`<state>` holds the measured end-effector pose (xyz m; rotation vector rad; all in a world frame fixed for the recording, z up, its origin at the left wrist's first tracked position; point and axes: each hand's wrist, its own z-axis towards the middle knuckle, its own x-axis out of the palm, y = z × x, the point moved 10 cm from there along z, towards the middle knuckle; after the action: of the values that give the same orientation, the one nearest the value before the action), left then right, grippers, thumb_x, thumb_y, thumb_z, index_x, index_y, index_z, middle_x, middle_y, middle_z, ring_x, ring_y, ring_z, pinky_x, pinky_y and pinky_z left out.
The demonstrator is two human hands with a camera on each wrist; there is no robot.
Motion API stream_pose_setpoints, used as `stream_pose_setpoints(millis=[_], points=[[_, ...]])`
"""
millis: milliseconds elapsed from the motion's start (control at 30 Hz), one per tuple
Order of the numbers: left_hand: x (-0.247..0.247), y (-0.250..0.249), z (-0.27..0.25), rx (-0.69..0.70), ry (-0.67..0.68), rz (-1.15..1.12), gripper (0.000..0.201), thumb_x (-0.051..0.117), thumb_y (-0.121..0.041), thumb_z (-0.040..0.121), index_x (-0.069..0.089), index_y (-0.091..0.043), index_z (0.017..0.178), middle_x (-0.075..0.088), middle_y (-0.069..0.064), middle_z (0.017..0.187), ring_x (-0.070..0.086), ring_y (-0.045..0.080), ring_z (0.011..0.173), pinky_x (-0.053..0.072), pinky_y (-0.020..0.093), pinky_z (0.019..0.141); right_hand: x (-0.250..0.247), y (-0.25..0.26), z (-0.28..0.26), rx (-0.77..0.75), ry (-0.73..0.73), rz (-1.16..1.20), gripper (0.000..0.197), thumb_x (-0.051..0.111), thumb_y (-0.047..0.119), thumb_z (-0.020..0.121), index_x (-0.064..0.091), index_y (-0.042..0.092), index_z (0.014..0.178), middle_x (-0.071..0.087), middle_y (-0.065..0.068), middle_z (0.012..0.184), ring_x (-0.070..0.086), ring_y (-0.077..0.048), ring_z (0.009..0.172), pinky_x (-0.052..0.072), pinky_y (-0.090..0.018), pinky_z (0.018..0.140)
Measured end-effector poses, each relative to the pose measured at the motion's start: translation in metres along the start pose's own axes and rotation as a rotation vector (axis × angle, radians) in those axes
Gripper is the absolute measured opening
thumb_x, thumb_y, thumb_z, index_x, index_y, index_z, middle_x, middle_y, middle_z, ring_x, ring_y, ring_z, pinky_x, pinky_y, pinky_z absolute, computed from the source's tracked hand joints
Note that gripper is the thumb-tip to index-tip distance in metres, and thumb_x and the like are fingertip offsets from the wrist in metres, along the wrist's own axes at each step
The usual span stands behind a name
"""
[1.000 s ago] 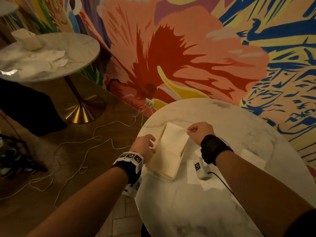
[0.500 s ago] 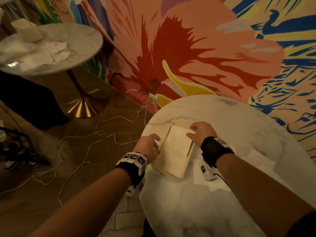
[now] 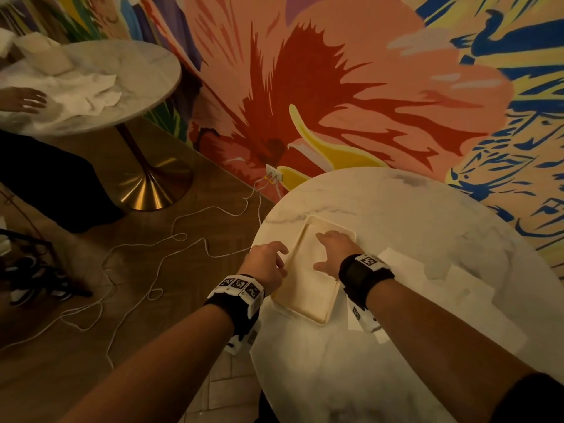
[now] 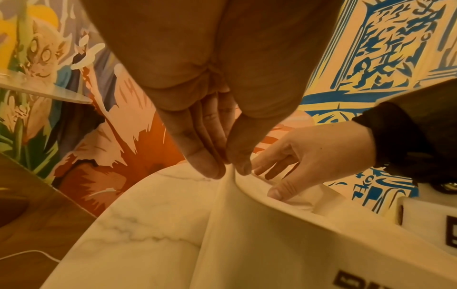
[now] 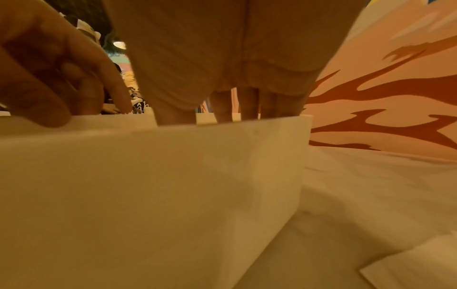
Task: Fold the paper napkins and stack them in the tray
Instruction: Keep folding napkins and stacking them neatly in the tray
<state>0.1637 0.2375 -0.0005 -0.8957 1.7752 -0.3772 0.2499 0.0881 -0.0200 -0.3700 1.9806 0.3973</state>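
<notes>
A cream rectangular tray (image 3: 318,319) sits at the left side of the round marble table (image 3: 396,215). A folded napkin (image 3: 308,280) lies flat inside it. My right hand (image 3: 331,250) rests on the napkin with straight, spread fingers, its palm over the tray's far half. My left hand (image 3: 276,261) is at the tray's left rim. In the left wrist view the left hand (image 4: 228,166) pinches that rim (image 4: 296,215) between thumb and fingers, with the right hand (image 4: 309,156) beyond. The right wrist view shows the tray's wall (image 5: 173,176) close up.
Unfolded white napkins (image 3: 433,288) lie on the table right of my right wrist. The table edge runs just left of the tray. White cables (image 3: 183,239) trail on the wooden floor. A second table (image 3: 134,68) at back left holds crumpled napkins, with another person's hand (image 3: 24,100).
My right hand has lowered the folded napkin into the tray and opened flat on it. My left hand has stayed at the tray's left rim.
</notes>
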Motion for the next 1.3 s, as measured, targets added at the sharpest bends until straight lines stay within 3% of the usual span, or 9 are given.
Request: stream_pose_setpoints(millis=[233,433,600,700,833,933,1000,1200,1300], points=[[-0.003,-0.008,-0.004,0.015,0.013,0.125,0.037,0.071,-0.022,0.088,0.06,-0.029,0.123,0.064,-0.01,0.102,0.059,0.011,0.088,0.049,0.025,0.076,-0.017,-0.009,-0.01,0.023,-0.141,0.221,0.065,0.063,0.043,0.091,0.039,0.019,0.147,0.04,-0.006,0.148,0.037,-0.025,0.137,0.034,-0.039,0.113],[-0.004,-0.057,-0.01,0.148,-0.115,0.178,0.035,0.062,-0.035,0.093,0.053,-0.03,0.126,0.054,-0.006,0.108,0.052,0.013,0.094,0.05,0.031,0.085,-0.042,-0.072,-0.059,0.165,-0.352,0.55,0.038,0.058,0.036,0.095,0.057,0.019,0.128,0.056,-0.005,0.127,0.054,-0.023,0.114,0.046,-0.033,0.098],[0.042,-0.128,-0.023,0.333,-0.07,0.136,0.03,0.06,-0.028,0.094,0.057,-0.027,0.124,0.054,-0.006,0.103,0.051,0.012,0.084,0.041,0.024,0.076,-0.001,-0.157,-0.114,0.412,-0.292,0.668,0.029,0.06,0.033,0.094,0.064,0.016,0.117,0.068,-0.004,0.112,0.058,-0.016,0.093,0.042,-0.021,0.082],[0.085,-0.157,-0.028,0.39,0.014,0.11,0.03,0.061,-0.025,0.093,0.059,-0.026,0.122,0.058,-0.005,0.105,0.055,0.013,0.083,0.043,0.023,0.076,0.034,-0.204,-0.153,0.559,-0.241,0.732,0.024,0.061,0.03,0.094,0.067,0.015,0.112,0.069,-0.004,0.113,0.061,-0.019,0.099,0.04,-0.02,0.085],[0.15,-0.167,-0.027,0.357,0.152,0.151,0.035,0.058,-0.026,0.095,0.056,-0.024,0.13,0.06,-0.002,0.123,0.06,0.017,0.108,0.048,0.028,0.091,0.078,-0.243,-0.185,0.659,-0.17,0.787,0.018,0.06,0.033,0.093,0.068,0.02,0.103,0.069,-0.001,0.109,0.063,-0.021,0.106,0.043,-0.022,0.095],[0.196,-0.148,-0.022,0.272,0.268,0.364,0.051,0.055,-0.03,0.097,0.042,-0.022,0.146,0.046,0.003,0.147,0.043,0.022,0.135,0.034,0.031,0.111,0.104,-0.253,-0.19,0.664,-0.16,0.917,0.021,0.065,0.032,0.09,0.07,0.019,0.106,0.07,-0.005,0.109,0.065,-0.025,0.105,0.05,-0.039,0.099],[0.218,-0.132,-0.02,0.224,0.343,0.454,0.061,0.056,-0.031,0.098,0.031,-0.018,0.153,0.033,0.005,0.157,0.03,0.022,0.145,0.024,0.03,0.117,0.115,-0.253,-0.187,0.649,-0.144,0.961,0.023,0.066,0.032,0.089,0.07,0.018,0.107,0.07,-0.005,0.11,0.065,-0.025,0.104,0.051,-0.041,0.098],[0.236,-0.126,-0.017,0.233,0.374,0.552,0.063,0.057,-0.026,0.097,0.03,-0.013,0.153,0.03,0.008,0.159,0.029,0.023,0.146,0.019,0.029,0.117,0.117,-0.249,-0.167,0.618,-0.154,1.093,0.039,0.069,0.032,0.088,0.059,0.022,0.124,0.064,-0.004,0.117,0.063,-0.026,0.106,0.051,-0.041,0.098],[0.233,-0.129,-0.016,0.221,0.375,0.525,0.062,0.055,-0.023,0.098,0.029,-0.013,0.153,0.031,0.008,0.159,0.029,0.024,0.146,0.02,0.029,0.116,0.107,-0.249,-0.152,0.594,-0.141,1.062,0.048,0.065,0.032,0.09,0.05,0.023,0.135,0.062,-0.005,0.122,0.06,-0.025,0.11,0.047,-0.034,0.1]])
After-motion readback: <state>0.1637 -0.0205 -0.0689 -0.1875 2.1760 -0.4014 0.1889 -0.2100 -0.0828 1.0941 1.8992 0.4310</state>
